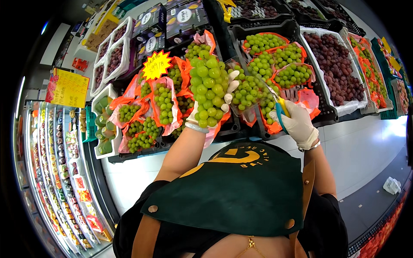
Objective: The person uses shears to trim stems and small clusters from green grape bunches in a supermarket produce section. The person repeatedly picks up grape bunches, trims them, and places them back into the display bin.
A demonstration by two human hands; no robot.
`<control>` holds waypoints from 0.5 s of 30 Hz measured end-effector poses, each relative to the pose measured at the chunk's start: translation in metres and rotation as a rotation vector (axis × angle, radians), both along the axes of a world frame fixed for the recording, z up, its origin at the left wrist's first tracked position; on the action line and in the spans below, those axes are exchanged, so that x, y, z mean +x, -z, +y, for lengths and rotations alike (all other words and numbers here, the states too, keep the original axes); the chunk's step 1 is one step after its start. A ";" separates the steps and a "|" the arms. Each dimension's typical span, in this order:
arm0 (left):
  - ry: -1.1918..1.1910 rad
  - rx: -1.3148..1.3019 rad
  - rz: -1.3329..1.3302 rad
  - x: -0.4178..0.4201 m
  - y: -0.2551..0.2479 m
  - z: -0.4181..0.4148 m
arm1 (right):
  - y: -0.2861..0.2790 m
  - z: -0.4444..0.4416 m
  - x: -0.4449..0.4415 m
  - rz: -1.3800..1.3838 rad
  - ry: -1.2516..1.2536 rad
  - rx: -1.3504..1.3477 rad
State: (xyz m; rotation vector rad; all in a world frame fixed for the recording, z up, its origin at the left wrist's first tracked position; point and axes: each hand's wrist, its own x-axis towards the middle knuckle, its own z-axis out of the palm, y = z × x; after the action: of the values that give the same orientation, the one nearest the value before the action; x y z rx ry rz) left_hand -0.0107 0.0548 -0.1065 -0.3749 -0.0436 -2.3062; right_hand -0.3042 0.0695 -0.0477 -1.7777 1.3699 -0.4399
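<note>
My left hand [232,85], in a whitish glove, holds up a large bunch of green grapes [208,88]. The fruit hides most of the palm, and fingertips show along its right side. A pale bangle [196,127] circles that wrist. My right hand [298,124], gloved too, grips scissors [281,113] with yellow and blue handles. Their blades point up and left, towards a clear plastic sheet or container [248,85] over more green grapes. Whether the blades are parted I cannot tell. Below both hands, green bunches in orange-and-pink wrapping [166,101] fill the left side of the display.
A black crate [322,111] of wrapped green grapes stands behind my right hand. Right of it is a white-lined box of dark red grapes [335,67]. A star-shaped price sign [157,65] rises at left, near a foam box of green fruit [105,129].
</note>
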 end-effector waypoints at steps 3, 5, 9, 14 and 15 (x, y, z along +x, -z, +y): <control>-0.044 0.005 0.011 -0.002 -0.021 0.005 | 0.012 0.004 0.005 -0.235 0.049 0.051; -0.047 -0.017 0.035 -0.002 -0.026 0.006 | 0.016 0.005 0.009 -0.362 0.053 0.098; -0.081 -0.040 0.003 -0.006 -0.044 0.010 | -0.001 0.010 0.023 -0.557 0.041 0.225; -0.104 -0.070 -0.044 -0.002 -0.054 0.018 | -0.020 0.020 0.033 -0.647 0.033 0.314; -0.103 -0.069 -0.049 -0.001 -0.055 0.020 | -0.020 0.020 0.033 -0.650 0.026 0.320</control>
State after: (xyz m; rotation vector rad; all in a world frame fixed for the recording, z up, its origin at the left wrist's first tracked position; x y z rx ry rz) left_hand -0.0119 0.0750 -0.0511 -0.3432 -0.1642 -2.2155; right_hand -0.2708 0.0895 -0.0274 -1.2043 0.9339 -0.6956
